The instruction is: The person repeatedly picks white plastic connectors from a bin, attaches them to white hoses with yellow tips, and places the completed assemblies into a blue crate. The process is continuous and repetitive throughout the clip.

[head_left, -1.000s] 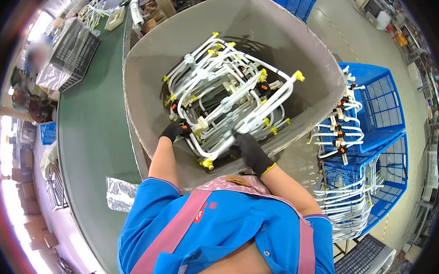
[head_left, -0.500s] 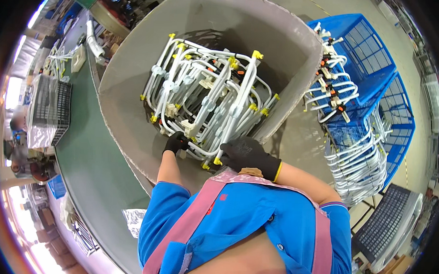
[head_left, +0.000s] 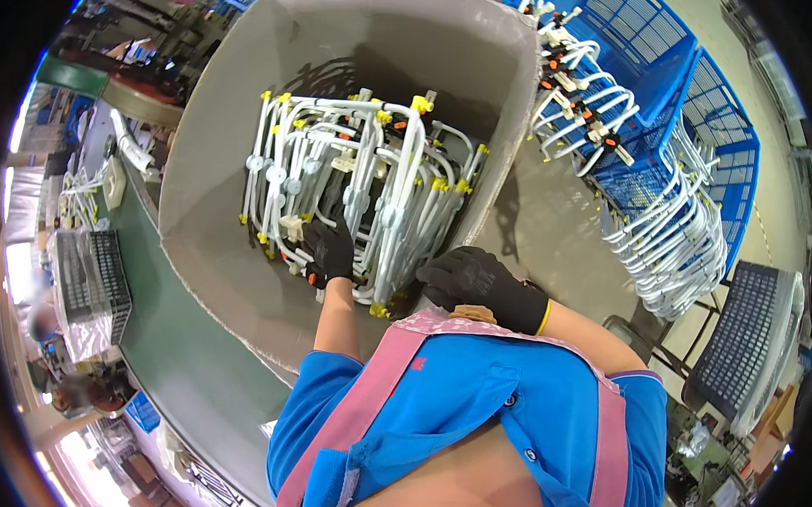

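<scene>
A stack of bent white tube frames (head_left: pixel 383 190) with yellow end pieces and pale clips lies inside a large grey bin (head_left: pixel 204 148). My left hand (head_left: pixel 332 251), in a black glove, reaches over the near left part of the stack. Its fingers stretch forward among the tubes, and small orange and black parts show beside the thumb. At the bin's near right side is my right hand (head_left: pixel 476 283), also gloved in black with a yellow cuff edge. Its fingers are curled at the stack's near right end; what they hold, if anything, is hidden.
Blue plastic crates (head_left: pixel 648 119) stand to the right, with more bent white tubes (head_left: pixel 679 236) stacked in and against them. A green-topped table (head_left: pixel 167 308) runs along the left and carries a black crate (head_left: pixel 110 279) wrapped in plastic. Another dark crate (head_left: pixel 734 332) sits at the lower right.
My left hand has moved from the near edge of the stack further in over the tubes. The right hand has come slightly away from the near tube. The view has shifted.
</scene>
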